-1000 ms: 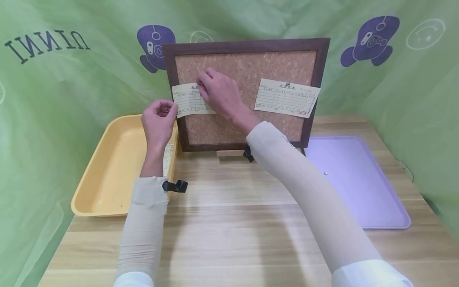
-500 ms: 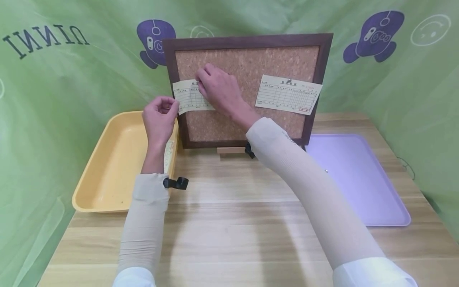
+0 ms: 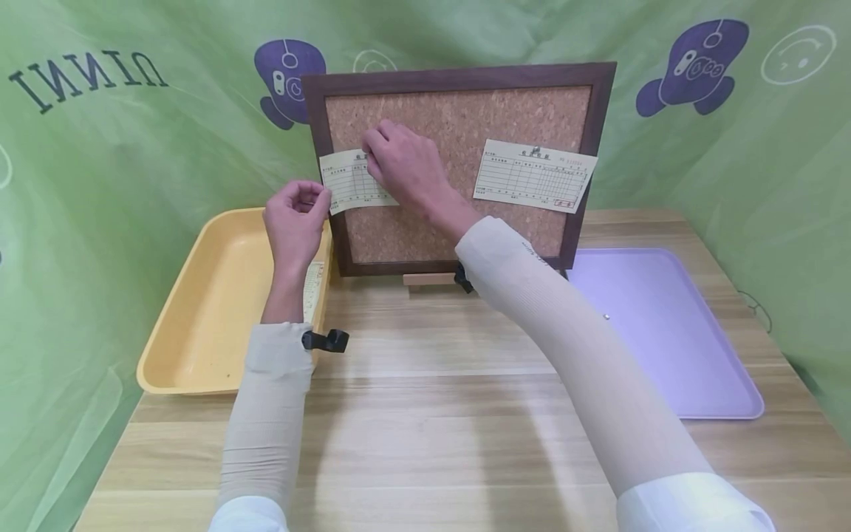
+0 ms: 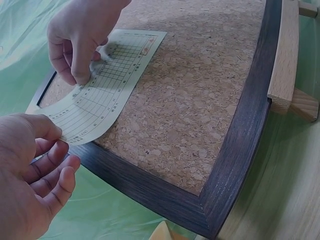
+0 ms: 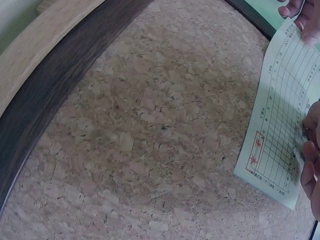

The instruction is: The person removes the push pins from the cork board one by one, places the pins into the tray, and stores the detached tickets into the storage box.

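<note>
My left hand [image 3: 294, 222] pinches the lower left corner of a printed receipt slip [image 3: 346, 185] between thumb and forefinger. The slip lies across the left side of a framed cork board [image 3: 425, 240] and bends away from it at that corner, as the left wrist view shows. My right hand [image 3: 408, 166], fingers curled, has thumb and fingertips together at the slip's top edge; anything small between them is hidden. A second receipt slip [image 3: 532, 177] hangs on the board's right side, held at its top by a small metallic pin [image 3: 535, 150].
To the left stands a yellow tray [image 3: 193, 318], with another slip [image 3: 312, 288] partly behind my left wrist. A lilac tray [image 3: 665, 332] sits at right with a tiny silvery pin [image 3: 606, 317] on it. A wooden stand [image 3: 428, 279] shows below the board.
Both hands keep their hold at the left slip with almost no movement. The whole scene shifts slightly upward in the head view.
</note>
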`<action>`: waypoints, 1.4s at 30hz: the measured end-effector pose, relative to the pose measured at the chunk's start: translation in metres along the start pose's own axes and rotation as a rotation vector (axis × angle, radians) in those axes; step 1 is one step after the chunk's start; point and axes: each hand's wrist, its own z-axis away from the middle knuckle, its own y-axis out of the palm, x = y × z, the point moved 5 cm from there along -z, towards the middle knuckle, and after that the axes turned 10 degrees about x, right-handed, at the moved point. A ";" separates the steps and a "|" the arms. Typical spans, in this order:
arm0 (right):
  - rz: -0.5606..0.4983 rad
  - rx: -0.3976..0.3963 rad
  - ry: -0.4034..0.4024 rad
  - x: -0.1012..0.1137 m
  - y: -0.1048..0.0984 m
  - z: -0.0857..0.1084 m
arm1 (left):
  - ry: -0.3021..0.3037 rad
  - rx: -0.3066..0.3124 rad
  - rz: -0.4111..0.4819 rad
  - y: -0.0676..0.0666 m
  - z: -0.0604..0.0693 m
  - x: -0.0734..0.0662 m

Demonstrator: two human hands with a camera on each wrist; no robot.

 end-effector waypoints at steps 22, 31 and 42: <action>-0.011 -0.050 -0.034 -0.001 0.002 0.002 | -0.002 0.006 0.003 0.000 0.000 -0.002; -0.018 -0.045 -0.025 0.000 0.002 0.004 | -0.005 -0.001 0.016 -0.001 0.001 0.000; -0.068 -0.075 -0.082 -0.002 0.002 0.009 | -0.023 0.022 0.008 -0.001 0.002 0.001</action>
